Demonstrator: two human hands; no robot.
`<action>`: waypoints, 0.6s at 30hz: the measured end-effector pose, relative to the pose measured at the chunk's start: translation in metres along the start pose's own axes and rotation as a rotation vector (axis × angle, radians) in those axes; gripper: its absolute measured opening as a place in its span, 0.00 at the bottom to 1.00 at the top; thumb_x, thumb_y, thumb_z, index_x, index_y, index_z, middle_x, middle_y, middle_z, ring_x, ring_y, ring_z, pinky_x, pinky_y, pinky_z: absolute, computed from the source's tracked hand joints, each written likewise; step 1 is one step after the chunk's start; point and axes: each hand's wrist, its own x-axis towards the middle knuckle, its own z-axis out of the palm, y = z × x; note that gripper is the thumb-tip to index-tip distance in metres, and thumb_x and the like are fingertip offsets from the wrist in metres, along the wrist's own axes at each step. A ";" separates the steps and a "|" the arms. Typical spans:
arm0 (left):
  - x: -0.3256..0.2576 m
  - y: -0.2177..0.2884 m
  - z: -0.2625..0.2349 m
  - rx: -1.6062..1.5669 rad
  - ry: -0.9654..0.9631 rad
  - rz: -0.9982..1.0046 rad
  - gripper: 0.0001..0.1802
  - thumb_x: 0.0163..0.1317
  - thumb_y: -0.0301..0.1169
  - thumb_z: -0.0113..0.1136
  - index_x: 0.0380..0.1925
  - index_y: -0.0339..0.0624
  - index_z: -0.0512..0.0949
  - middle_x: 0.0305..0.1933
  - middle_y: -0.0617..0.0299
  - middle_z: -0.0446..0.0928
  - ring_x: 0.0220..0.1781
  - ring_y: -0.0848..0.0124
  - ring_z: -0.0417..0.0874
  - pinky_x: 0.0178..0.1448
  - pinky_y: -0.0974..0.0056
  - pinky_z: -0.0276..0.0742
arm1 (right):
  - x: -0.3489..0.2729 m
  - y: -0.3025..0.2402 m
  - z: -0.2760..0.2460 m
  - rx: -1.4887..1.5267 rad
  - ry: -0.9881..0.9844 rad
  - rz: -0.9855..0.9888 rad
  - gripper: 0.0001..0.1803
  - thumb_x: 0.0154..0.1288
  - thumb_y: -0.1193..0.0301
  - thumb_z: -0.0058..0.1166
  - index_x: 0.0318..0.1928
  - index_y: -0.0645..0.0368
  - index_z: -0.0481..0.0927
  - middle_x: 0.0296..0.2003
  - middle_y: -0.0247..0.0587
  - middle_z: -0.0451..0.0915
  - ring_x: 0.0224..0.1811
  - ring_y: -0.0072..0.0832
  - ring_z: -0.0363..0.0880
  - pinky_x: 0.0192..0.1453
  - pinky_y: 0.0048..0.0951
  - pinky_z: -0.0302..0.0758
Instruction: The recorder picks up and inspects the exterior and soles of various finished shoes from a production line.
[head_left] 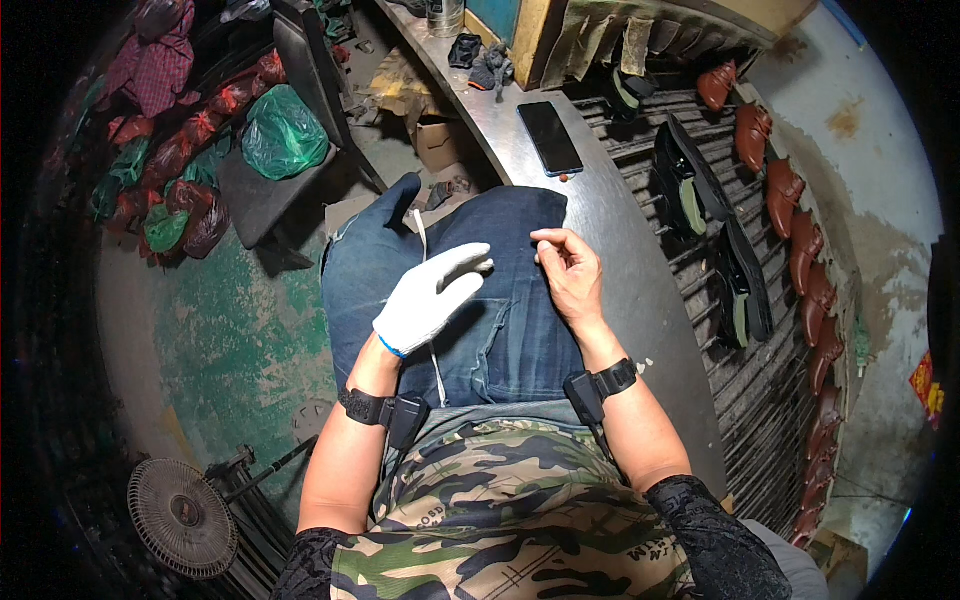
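Observation:
My left hand wears a white knit glove with a blue cuff edge. Its fingers stretch forward together, the thumb stands a little apart, and I see nothing in its grasp. To its right, my bare right hand has loosely bent fingers with a gap at the thumb and no visible object. Both hands are over a dark blue denim cloth spread across my lap, with a pocket-like patch. A white string runs along the cloth and passes behind the glove.
A metal-topped bench curves along my right, bearing a dark phone. Beyond it, black shoes and brown shoes stand on a slatted rack. A green bag sits on a dark chair; a fan stands lower left.

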 end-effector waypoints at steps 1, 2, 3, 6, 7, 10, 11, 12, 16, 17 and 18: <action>0.000 0.001 0.000 -0.001 -0.001 -0.002 0.24 0.77 0.30 0.60 0.70 0.35 0.75 0.63 0.53 0.85 0.66 0.67 0.83 0.73 0.63 0.74 | 0.000 0.000 -0.001 -0.006 -0.017 0.020 0.08 0.77 0.76 0.60 0.51 0.61 0.87 0.36 0.25 0.83 0.37 0.11 0.78 0.44 0.16 0.74; 0.000 0.002 0.000 -0.002 -0.003 -0.004 0.24 0.77 0.30 0.61 0.70 0.35 0.75 0.63 0.53 0.84 0.66 0.67 0.83 0.73 0.63 0.73 | 0.000 0.000 -0.001 -0.005 -0.018 0.021 0.08 0.77 0.76 0.60 0.51 0.61 0.87 0.36 0.25 0.83 0.37 0.11 0.78 0.44 0.16 0.74; 0.000 0.001 0.000 -0.002 -0.002 -0.004 0.24 0.77 0.30 0.61 0.70 0.35 0.75 0.63 0.53 0.84 0.66 0.67 0.83 0.73 0.63 0.73 | 0.000 0.001 -0.001 -0.007 -0.016 0.018 0.07 0.77 0.76 0.60 0.50 0.61 0.87 0.36 0.24 0.83 0.37 0.11 0.78 0.44 0.16 0.74; 0.000 0.001 0.000 -0.016 -0.005 -0.008 0.25 0.77 0.30 0.61 0.70 0.35 0.75 0.64 0.53 0.84 0.67 0.67 0.83 0.73 0.63 0.73 | 0.000 0.001 0.001 -0.004 0.006 0.001 0.08 0.75 0.76 0.60 0.50 0.60 0.88 0.33 0.25 0.83 0.35 0.11 0.77 0.41 0.17 0.74; 0.000 0.000 0.000 -0.015 -0.007 -0.011 0.25 0.76 0.30 0.61 0.70 0.35 0.75 0.64 0.53 0.84 0.67 0.67 0.83 0.73 0.63 0.73 | 0.000 0.000 0.002 0.001 0.026 -0.013 0.08 0.74 0.77 0.60 0.49 0.60 0.88 0.31 0.25 0.83 0.33 0.11 0.77 0.39 0.17 0.74; 0.000 -0.003 0.000 -0.018 -0.010 -0.005 0.25 0.76 0.30 0.61 0.70 0.35 0.75 0.64 0.53 0.84 0.67 0.67 0.82 0.73 0.63 0.73 | 0.000 -0.003 0.002 -0.013 0.023 -0.033 0.08 0.74 0.77 0.60 0.49 0.60 0.88 0.31 0.25 0.83 0.33 0.11 0.76 0.39 0.16 0.74; 0.000 -0.004 0.000 -0.021 -0.010 0.002 0.25 0.76 0.30 0.61 0.71 0.35 0.75 0.64 0.53 0.84 0.67 0.67 0.83 0.73 0.63 0.74 | 0.000 -0.002 0.001 -0.014 0.022 -0.034 0.08 0.74 0.77 0.60 0.49 0.60 0.88 0.31 0.25 0.83 0.33 0.11 0.76 0.39 0.16 0.74; 0.000 -0.004 0.000 -0.020 -0.009 0.001 0.25 0.76 0.30 0.61 0.71 0.35 0.75 0.64 0.53 0.84 0.67 0.67 0.83 0.73 0.63 0.74 | 0.000 -0.001 0.002 -0.007 0.021 -0.034 0.08 0.74 0.77 0.60 0.49 0.60 0.88 0.31 0.25 0.83 0.33 0.11 0.76 0.39 0.16 0.74; -0.001 -0.004 0.001 -0.047 -0.010 0.004 0.25 0.76 0.29 0.61 0.71 0.36 0.75 0.65 0.53 0.83 0.67 0.67 0.83 0.73 0.62 0.74 | 0.000 0.001 0.001 0.001 0.021 -0.012 0.08 0.74 0.77 0.60 0.49 0.60 0.88 0.31 0.25 0.83 0.32 0.10 0.76 0.39 0.16 0.73; 0.000 -0.004 0.000 -0.047 -0.015 0.009 0.25 0.76 0.29 0.61 0.71 0.36 0.75 0.65 0.53 0.83 0.67 0.67 0.83 0.73 0.62 0.74 | 0.000 0.002 0.001 0.001 0.021 -0.012 0.08 0.74 0.77 0.60 0.49 0.60 0.88 0.31 0.25 0.83 0.32 0.10 0.76 0.39 0.16 0.73; 0.000 -0.005 0.000 -0.047 -0.013 0.009 0.25 0.76 0.29 0.61 0.71 0.36 0.75 0.65 0.53 0.83 0.67 0.67 0.83 0.73 0.62 0.74 | 0.000 0.002 0.001 -0.008 0.022 -0.016 0.08 0.74 0.77 0.60 0.49 0.60 0.88 0.31 0.25 0.83 0.32 0.10 0.75 0.38 0.16 0.73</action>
